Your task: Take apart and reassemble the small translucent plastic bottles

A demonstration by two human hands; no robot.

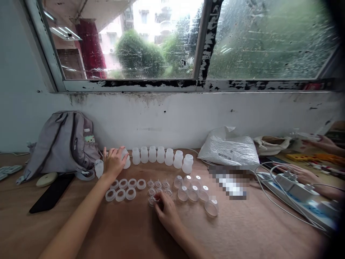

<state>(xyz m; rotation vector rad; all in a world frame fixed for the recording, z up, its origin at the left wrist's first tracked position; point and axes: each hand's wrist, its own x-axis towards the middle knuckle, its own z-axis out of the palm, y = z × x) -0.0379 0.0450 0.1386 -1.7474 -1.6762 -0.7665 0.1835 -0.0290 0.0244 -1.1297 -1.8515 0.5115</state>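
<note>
My left hand is at a frosted, waisted small bottle, its thumb and forefinger closed about the upper part. Left of that hand, another frosted bottle is partly covered. More such bottles stand upright in a curved row to the right. My right hand is bent over the near end of a group of clear silicone teats, fingers pinched on one teat; the fingertips are partly hidden. White screw rings lie left of the teats, and clear domed caps right of them.
A grey backpack, a black phone-like slab and a pale round disc lie on the left. At right are a silver plastic parcel, a power strip with loose white cables, and another person's hands.
</note>
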